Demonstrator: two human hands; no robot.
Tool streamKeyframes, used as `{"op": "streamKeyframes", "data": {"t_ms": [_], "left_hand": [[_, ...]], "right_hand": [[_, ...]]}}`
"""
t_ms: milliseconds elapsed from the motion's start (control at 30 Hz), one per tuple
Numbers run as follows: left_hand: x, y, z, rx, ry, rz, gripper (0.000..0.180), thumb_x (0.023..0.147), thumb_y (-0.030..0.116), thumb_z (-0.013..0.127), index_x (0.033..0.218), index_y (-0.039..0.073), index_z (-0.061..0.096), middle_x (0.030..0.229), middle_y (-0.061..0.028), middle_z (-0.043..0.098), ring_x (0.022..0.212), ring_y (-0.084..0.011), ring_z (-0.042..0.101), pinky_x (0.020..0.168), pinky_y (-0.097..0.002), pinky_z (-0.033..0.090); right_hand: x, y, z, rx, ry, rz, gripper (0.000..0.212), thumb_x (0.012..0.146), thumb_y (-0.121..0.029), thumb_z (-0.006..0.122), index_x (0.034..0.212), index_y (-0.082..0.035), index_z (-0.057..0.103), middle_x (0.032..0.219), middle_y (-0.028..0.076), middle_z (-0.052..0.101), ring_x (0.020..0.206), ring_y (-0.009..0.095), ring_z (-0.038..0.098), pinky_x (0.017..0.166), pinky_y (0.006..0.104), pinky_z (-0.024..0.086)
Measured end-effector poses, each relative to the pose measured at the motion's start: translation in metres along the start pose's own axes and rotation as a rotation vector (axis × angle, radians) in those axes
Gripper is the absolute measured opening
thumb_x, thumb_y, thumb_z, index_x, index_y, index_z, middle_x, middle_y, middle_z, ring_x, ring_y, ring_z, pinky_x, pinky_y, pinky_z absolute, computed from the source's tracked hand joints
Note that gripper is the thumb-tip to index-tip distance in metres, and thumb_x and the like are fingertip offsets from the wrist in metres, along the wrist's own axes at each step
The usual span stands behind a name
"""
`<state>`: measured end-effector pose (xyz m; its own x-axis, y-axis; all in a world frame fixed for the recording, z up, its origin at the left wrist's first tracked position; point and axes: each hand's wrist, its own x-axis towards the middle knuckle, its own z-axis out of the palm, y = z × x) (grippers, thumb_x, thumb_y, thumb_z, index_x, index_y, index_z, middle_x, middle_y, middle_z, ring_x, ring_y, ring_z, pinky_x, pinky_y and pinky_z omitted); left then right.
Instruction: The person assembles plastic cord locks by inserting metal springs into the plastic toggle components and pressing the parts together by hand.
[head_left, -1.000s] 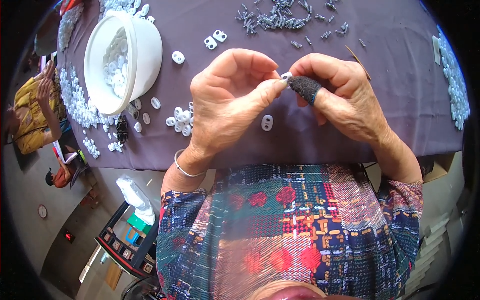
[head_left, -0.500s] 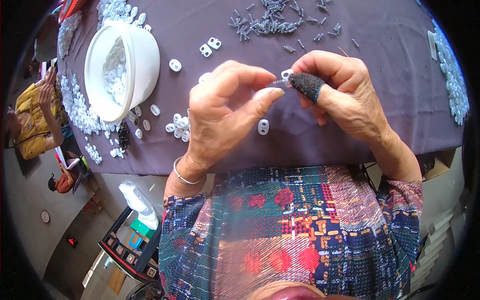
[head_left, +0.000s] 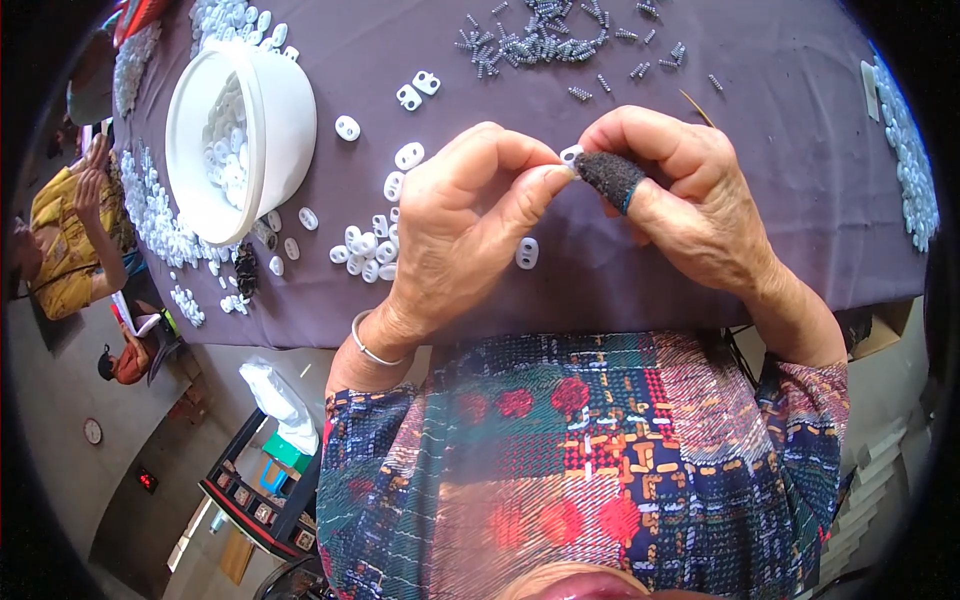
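Note:
My right hand [head_left: 690, 185] pinches a small white two-hole cord lock [head_left: 571, 154] between finger and thumb. A black fabric sleeve with a blue edge [head_left: 612, 180] covers that thumb. My left hand [head_left: 455, 215] meets the cord lock from the left, thumb and forefinger closed at its side; the metal spring in that pinch is now hidden by the fingertips. One loose white cord-lock piece [head_left: 527, 253] lies between my hands on the cloth. Beside my left hand sits a small cluster of white pieces [head_left: 365, 248], with two more [head_left: 409, 155] above them.
Many springs [head_left: 545, 40] are scattered at the far side of the dark tablecloth [head_left: 800, 130]. A white tub [head_left: 290, 130] of white pieces lies tipped at the left, amid loose ones. More pale pieces [head_left: 905, 150] line the right edge. Another person in yellow [head_left: 75, 230] sits at far left.
My left fingertips have moved right, up against the cord lock. The spring that showed between them and the piece is now out of sight.

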<state>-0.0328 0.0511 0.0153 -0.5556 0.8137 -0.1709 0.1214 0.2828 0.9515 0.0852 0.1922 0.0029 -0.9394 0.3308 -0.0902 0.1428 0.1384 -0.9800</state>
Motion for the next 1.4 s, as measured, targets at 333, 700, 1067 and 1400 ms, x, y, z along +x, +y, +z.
{"op": "streamKeyframes", "data": {"t_ms": [333,700,1067,1400], "left_hand": [[-0.006,-0.004,0.004,0.04,0.071,0.077,0.007,0.076,0.001,0.065,0.079,-0.001,0.059,0.066,-0.0054,0.055,0.057,-0.0125,0.052,0.051,-0.025,0.041],[0.0,0.003,-0.03,0.157,0.296,0.192,0.011,0.076,0.006,0.067,0.084,0.0,0.062,0.072,-0.0013,0.059,0.062,-0.0069,0.054,0.055,-0.0192,0.042],[0.0,-0.015,-0.041,0.752,0.171,0.307,0.017,0.069,0.007,0.07,0.083,0.002,0.063,0.076,-0.0047,0.057,0.07,-0.015,0.053,0.063,-0.0272,0.043],[-0.001,-0.007,-0.019,0.086,0.19,0.077,0.021,0.077,0.006,0.066,0.096,0.0,0.061,0.077,-0.0069,0.062,0.067,-0.0126,0.06,0.054,-0.0183,0.044]], "right_hand": [[0.001,-0.005,0.007,-0.038,0.029,-0.05,0.02,0.075,0.002,0.042,0.09,0.001,0.056,0.056,0.0,0.051,0.044,0.004,0.047,0.041,0.0186,0.037],[0.008,-0.007,0.012,0.292,0.003,0.256,0.013,0.086,-0.012,0.053,0.089,0.0,0.057,0.058,-0.001,0.05,0.043,0.004,0.044,0.038,0.0174,0.034],[0.007,-0.003,0.01,0.315,0.005,0.237,0.013,0.086,-0.013,0.054,0.088,0.0,0.057,0.058,-0.001,0.05,0.043,0.004,0.043,0.039,0.0175,0.034],[0.003,-0.001,0.006,0.279,-0.005,0.18,0.013,0.086,-0.01,0.051,0.088,0.001,0.057,0.057,-0.001,0.05,0.044,0.005,0.044,0.04,0.0185,0.034]]}}
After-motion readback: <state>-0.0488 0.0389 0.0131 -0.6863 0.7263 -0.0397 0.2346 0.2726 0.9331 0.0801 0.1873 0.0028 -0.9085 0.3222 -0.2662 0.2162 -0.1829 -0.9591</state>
